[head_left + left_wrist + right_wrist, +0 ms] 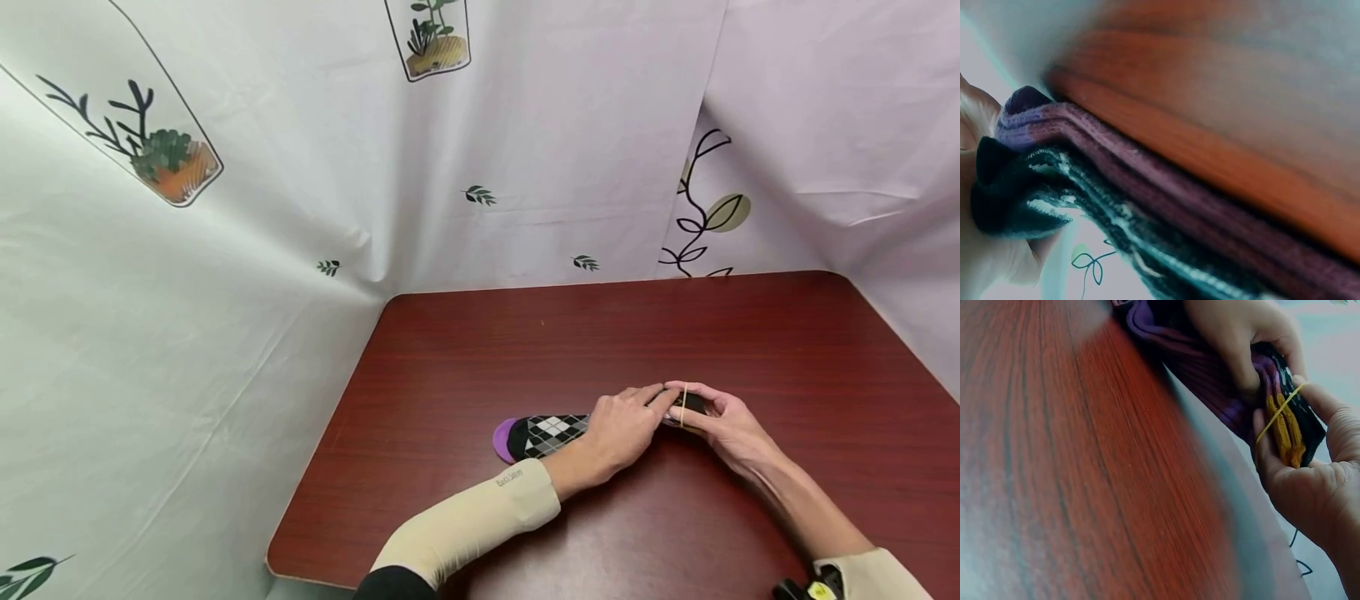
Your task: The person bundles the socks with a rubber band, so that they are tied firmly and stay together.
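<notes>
A flat stack of socks [553, 435] lies lengthwise on the table, its top one black with grey and white argyle diamonds and a purple end on the left. My left hand [618, 427] grips the stack near its right end. There my right hand [731, 429] holds a thin yellow rubber band [1280, 412], stretched between thumb and fingers across the sock ends. Mustard-yellow ends [1284, 434] show beneath the band in the right wrist view. Folded purple layers [1141, 165] run under a dark layer [1094, 187] in the left wrist view.
The reddish-brown wooden table [480, 358] has rounded far corners. White cloth [555, 142] printed with plants and leaves hangs behind it and along its sides. A black device with a yellow mark [820, 590] sits at the right wrist.
</notes>
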Available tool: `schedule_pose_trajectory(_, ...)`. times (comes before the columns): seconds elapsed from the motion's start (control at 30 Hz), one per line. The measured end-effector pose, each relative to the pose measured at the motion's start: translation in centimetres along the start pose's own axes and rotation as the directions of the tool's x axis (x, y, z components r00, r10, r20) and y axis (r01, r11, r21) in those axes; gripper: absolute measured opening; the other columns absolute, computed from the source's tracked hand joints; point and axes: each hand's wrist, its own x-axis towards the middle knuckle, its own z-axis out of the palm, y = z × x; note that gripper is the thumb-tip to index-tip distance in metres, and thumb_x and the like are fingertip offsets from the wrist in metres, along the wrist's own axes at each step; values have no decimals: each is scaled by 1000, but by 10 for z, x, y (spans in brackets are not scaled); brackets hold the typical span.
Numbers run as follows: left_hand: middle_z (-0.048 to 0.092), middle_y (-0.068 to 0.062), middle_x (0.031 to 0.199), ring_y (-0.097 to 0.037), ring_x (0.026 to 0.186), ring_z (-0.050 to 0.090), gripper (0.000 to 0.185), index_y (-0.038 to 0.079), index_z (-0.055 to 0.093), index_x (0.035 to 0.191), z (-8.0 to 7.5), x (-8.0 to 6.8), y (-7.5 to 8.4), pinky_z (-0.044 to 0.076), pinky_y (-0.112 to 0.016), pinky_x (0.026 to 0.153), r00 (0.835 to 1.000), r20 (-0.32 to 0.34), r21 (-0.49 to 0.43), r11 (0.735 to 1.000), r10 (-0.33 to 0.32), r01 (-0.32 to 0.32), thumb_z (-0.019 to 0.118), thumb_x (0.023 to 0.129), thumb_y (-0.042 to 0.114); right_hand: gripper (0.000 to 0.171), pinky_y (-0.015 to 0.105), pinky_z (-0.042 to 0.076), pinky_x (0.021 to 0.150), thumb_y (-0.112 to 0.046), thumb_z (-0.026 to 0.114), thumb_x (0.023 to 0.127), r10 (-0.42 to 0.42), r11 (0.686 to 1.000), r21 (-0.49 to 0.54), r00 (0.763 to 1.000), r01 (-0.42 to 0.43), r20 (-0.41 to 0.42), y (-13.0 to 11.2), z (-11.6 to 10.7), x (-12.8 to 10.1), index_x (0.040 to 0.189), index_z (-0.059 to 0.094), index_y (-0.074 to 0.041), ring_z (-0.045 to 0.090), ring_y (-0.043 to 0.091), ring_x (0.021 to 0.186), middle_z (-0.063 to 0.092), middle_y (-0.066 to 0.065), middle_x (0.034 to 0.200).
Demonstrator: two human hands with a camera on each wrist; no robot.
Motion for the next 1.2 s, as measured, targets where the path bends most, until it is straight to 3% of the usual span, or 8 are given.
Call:
schedule_pose_trajectory(0.1, 61, 8, 134, -8, 112, 63, 48, 23, 51, 143, 1, -3, -4, 56, -26, 73, 999, -27, -62, 998, -27, 25, 61, 96, 24, 44, 25, 54, 83, 14, 54, 94, 18, 999, -31, 1000, -18, -25, -1, 0, -1, 137, 45, 13, 64, 10, 106, 65, 6, 122)
schedule_pose_trajectory(0.23, 62, 9, 133, -9, 108, 65, 40, 19, 57, 137, 1, -6, -7, 56, -26, 71, 999, -27, -96, 994, -46, 44, 58, 98, 22, 47, 25, 55, 80, 10, 58, 94, 51, 995, -78, 998, -54, -44, -3, 0, -1, 138, 44, 12, 65, 11, 101, 66, 7, 119)
schedule_pose_trajectory(0.5, 63, 8, 128, -12, 96, 69, 34, 16, 56, 137, 1, -7, -5, 56, -27, 62, 999, -42, -91, 996, -25, 21, 44, 105, 21, 46, 35, 58, 78, 5, 62, 93, 106, 987, -116, 993, -112, -54, -5, 3, 2, 136, 46, 10, 70, 17, 89, 66, 7, 113)
schedule_pose_trajectory(0.73, 69, 9, 107, -11, 79, 69, 29, 19, 56, 130, 1, -5, -3, 53, -26, 55, 995, -91, -97, 995, -37, 29, 50, 102, 20, 36, 37, 58, 76, 5, 63, 93, 111, 988, -96, 992, -117, -57, -6, 4, 3, 128, 56, 4, 70, 18, 84, 65, 7, 110)
schedule_pose_trajectory(0.83, 68, 8, 108, -11, 79, 68, 40, 21, 47, 141, 0, -5, -3, 53, -26, 55, 993, -117, -110, 994, -29, 16, 52, 101, 19, 31, 35, 58, 76, 7, 61, 93, 119, 990, -67, 991, -122, -54, -7, 4, 3, 122, 60, -4, 70, 17, 86, 67, 6, 108)
schedule_pose_trajectory(0.97, 59, 6, 117, -9, 87, 63, 50, 27, 38, 150, -1, -4, -3, 53, -24, 57, 991, -137, -107, 994, -3, -11, 51, 103, 20, 30, 33, 58, 79, 9, 59, 93, 128, 991, -45, 992, -128, -20, -6, 2, 4, 116, 62, -10, 70, 16, 89, 67, 5, 107)
schedule_pose_trajectory(1.2, 54, 7, 111, -6, 88, 57, 40, 28, 52, 141, -4, -4, -2, 52, -20, 57, 985, -158, -27, 997, 64, -69, 56, 101, 30, 31, 32, 57, 80, 10, 55, 94, 163, 986, 7, 981, -165, 102, -5, -1, 7, 121, 60, -4, 69, 15, 92, 67, 4, 110)
